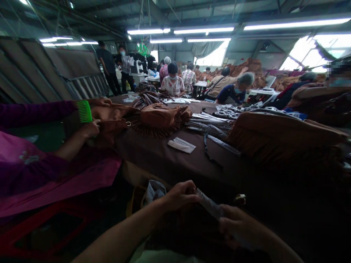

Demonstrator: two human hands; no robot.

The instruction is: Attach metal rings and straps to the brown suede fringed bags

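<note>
My left hand [179, 195] and my right hand [237, 223] are low in the view, at the near edge of a dark brown table [170, 160]. Both are closed on a narrow clear plastic sleeve [210, 205] that runs between them. Something dark lies under my hands; I cannot make it out.
A co-worker in purple sits at left, a green comb [84, 111] in one hand [91, 128] against a brown fringed bag [161, 118]. More fringed leather [276, 137], wrapped straps [208, 126] and a small packet [181, 145] lie on the table. Other workers sit behind.
</note>
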